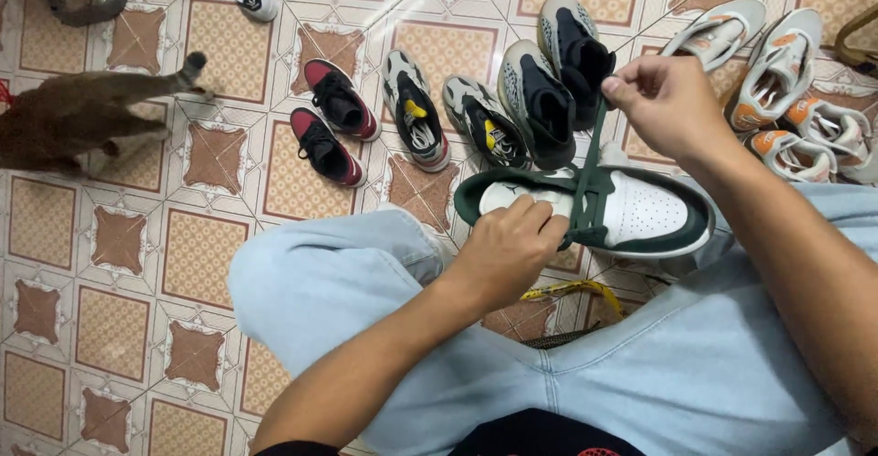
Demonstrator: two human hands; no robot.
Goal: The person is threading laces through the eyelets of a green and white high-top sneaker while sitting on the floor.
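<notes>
Mid-frame, the left hand (508, 247) presses closed on the stiff, light white-and-green leather sneaker (640, 211); the right hand (666, 101) pinches its limp dark green lace (593, 165) taut, best gripped near the end.

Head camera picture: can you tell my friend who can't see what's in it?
A seated person in light jeans laces a white and green sneaker: the left hand steadies it while the right hand pulls a dark green lace up. Pairs of sneakers lie on the patterned tiled floor, and a brown cat stands at left.
</notes>
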